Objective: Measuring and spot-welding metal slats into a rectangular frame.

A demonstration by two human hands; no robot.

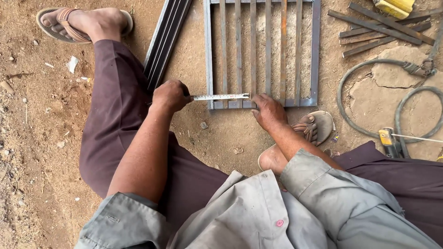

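The person sat on the dirt ground point(46, 152), knees spread. Just before the metal grille point(261, 50), the left hand point(170, 95) was closed round a tape measure's case, which the fist hid entirely. The tape blade point(220, 97) ran across the grille's near rail to the right hand point(268, 110), whose fingers pinned its end flat. Beyond, the grille's far edge was cut off; steel strips point(379, 28) lay right of it.
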